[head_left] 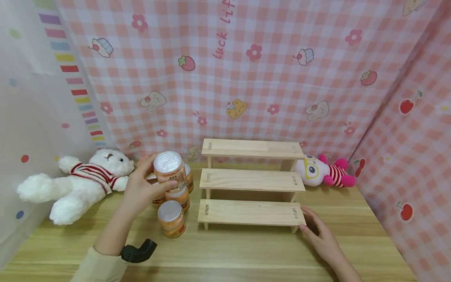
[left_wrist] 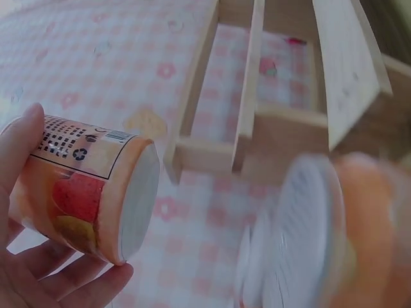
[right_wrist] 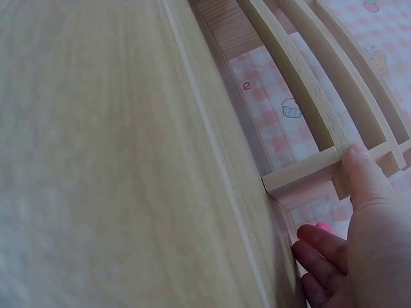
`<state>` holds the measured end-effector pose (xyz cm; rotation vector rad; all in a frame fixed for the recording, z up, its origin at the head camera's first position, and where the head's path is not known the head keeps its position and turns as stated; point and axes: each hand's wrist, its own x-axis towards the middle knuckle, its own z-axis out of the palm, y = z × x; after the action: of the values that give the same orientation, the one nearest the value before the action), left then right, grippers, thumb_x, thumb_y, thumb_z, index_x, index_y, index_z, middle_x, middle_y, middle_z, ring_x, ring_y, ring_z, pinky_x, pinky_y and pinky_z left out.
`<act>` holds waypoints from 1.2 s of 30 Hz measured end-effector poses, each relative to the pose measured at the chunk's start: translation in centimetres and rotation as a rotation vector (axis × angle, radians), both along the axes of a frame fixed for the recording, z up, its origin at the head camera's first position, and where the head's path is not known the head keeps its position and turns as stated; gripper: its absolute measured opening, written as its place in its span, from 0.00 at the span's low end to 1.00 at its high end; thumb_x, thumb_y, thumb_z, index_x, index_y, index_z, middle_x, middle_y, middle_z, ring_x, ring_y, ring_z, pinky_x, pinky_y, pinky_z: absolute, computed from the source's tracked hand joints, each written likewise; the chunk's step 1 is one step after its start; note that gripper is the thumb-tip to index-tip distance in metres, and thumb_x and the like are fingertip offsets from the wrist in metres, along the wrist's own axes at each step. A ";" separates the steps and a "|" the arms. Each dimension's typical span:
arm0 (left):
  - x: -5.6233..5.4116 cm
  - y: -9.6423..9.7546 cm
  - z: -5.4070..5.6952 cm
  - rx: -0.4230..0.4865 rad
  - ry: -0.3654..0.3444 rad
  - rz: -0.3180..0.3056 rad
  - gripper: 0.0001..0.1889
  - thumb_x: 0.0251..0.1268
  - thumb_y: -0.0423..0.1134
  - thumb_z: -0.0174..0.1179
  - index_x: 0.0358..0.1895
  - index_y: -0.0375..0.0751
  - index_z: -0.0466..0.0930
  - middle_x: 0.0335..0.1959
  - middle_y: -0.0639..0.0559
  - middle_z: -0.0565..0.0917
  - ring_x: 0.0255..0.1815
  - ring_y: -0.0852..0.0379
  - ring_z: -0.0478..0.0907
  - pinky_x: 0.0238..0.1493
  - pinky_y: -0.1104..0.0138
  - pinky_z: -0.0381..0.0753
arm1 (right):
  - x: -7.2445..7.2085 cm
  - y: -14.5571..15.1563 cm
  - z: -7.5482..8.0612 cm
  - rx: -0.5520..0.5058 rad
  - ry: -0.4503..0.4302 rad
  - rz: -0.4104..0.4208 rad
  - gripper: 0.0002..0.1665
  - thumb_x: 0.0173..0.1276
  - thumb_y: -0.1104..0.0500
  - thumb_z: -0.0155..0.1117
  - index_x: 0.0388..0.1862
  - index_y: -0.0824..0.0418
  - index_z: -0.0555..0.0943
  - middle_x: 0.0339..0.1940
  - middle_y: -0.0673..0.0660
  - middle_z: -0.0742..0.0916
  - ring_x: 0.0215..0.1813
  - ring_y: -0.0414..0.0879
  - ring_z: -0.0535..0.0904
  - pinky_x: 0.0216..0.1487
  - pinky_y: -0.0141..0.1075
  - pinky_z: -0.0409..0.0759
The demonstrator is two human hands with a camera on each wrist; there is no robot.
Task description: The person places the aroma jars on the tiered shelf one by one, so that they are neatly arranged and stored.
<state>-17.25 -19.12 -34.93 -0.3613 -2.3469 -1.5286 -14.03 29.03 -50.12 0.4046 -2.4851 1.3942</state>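
My left hand [head_left: 142, 190] grips an orange-labelled can [head_left: 170, 172] with a silvery end, raised above other cans at the left of the shelf. In the left wrist view, the thumb and fingers curl round this can [left_wrist: 83, 186]. A similar can [head_left: 171, 220] stands upright in front, and several more cluster behind, partly hidden. My right hand [head_left: 322, 235] is at the right end of a three-step wooden shelf [head_left: 250, 213]. In the right wrist view, its thumb touches the lowest step's corner, while the loosely bent fingers lie beside the table surface.
A white teddy bear [head_left: 91, 178] in a striped shirt lies at the left. A pink and white plush toy [head_left: 315, 172] lies behind the shelf's right side. A checked cloth [head_left: 253, 86] hangs behind the wooden table [head_left: 239, 254].
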 end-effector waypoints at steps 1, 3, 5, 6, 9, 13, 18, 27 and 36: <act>-0.1 0.4 0.1 0.003 -0.002 -0.006 0.39 0.48 0.39 0.76 0.67 0.48 0.70 0.54 0.47 0.77 0.53 0.52 0.74 0.48 0.64 0.79 | 0.0 0.0 0.0 -0.001 -0.001 0.001 0.30 0.67 0.69 0.61 0.67 0.63 0.69 0.52 0.64 0.83 0.53 0.31 0.74 0.51 0.20 0.67; -0.4 1.2 0.3 0.008 -0.001 -0.031 0.39 0.47 0.39 0.76 0.67 0.48 0.69 0.52 0.47 0.79 0.52 0.52 0.75 0.49 0.62 0.79 | 0.0 0.0 0.0 0.001 0.004 0.001 0.30 0.67 0.69 0.61 0.67 0.63 0.69 0.51 0.64 0.83 0.53 0.31 0.74 0.51 0.20 0.67; -0.7 2.1 0.5 0.029 -0.006 -0.079 0.40 0.47 0.38 0.76 0.67 0.47 0.69 0.52 0.46 0.79 0.52 0.51 0.75 0.49 0.59 0.79 | -0.1 -0.1 0.0 -0.003 0.010 0.003 0.30 0.67 0.69 0.61 0.67 0.64 0.69 0.51 0.64 0.83 0.52 0.31 0.74 0.51 0.20 0.68; -0.8 2.6 0.6 0.039 -0.009 -0.102 0.40 0.48 0.38 0.76 0.67 0.47 0.68 0.53 0.46 0.79 0.52 0.51 0.75 0.49 0.58 0.79 | 0.0 -0.1 0.0 -0.003 0.013 0.003 0.30 0.67 0.70 0.61 0.67 0.64 0.69 0.51 0.64 0.83 0.52 0.31 0.74 0.51 0.20 0.68; -1.3 4.1 0.9 0.052 -0.022 -0.166 0.40 0.48 0.39 0.75 0.68 0.48 0.67 0.54 0.47 0.77 0.53 0.51 0.74 0.48 0.57 0.80 | 0.0 -0.2 0.0 -0.005 0.017 0.002 0.29 0.67 0.70 0.61 0.67 0.64 0.69 0.51 0.64 0.83 0.52 0.30 0.74 0.51 0.20 0.68; -1.8 6.2 1.4 0.064 -0.026 -0.237 0.41 0.47 0.41 0.76 0.68 0.50 0.67 0.56 0.49 0.76 0.55 0.51 0.73 0.48 0.55 0.79 | 0.1 -0.2 0.0 0.009 0.020 -0.012 0.30 0.67 0.70 0.61 0.67 0.64 0.69 0.52 0.63 0.83 0.52 0.30 0.74 0.51 0.20 0.68; -2.4 8.5 1.9 0.072 -0.040 -0.304 0.42 0.45 0.40 0.76 0.68 0.51 0.66 0.55 0.49 0.77 0.53 0.52 0.74 0.47 0.56 0.80 | 0.1 -0.3 0.1 0.025 0.029 -0.021 0.29 0.66 0.70 0.61 0.67 0.63 0.69 0.51 0.63 0.82 0.52 0.30 0.74 0.51 0.19 0.67; -3.6 12.5 1.9 0.071 -0.026 -0.392 0.40 0.47 0.37 0.76 0.67 0.49 0.67 0.54 0.52 0.77 0.52 0.54 0.76 0.44 0.62 0.81 | 0.0 -0.2 0.0 0.023 0.027 -0.021 0.30 0.67 0.70 0.61 0.67 0.63 0.69 0.52 0.63 0.82 0.52 0.29 0.73 0.51 0.19 0.67; -4.8 16.3 2.5 0.030 -0.066 -0.411 0.41 0.47 0.42 0.76 0.67 0.55 0.66 0.52 0.51 0.79 0.51 0.56 0.75 0.37 0.63 0.82 | 0.0 -0.3 0.0 0.025 0.040 -0.011 0.30 0.66 0.70 0.61 0.67 0.64 0.69 0.51 0.63 0.83 0.52 0.29 0.74 0.51 0.19 0.67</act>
<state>-22.04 -2.83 -32.39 -0.8404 -2.4009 -1.7726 -14.03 28.68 -50.14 0.4198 -2.4718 1.3387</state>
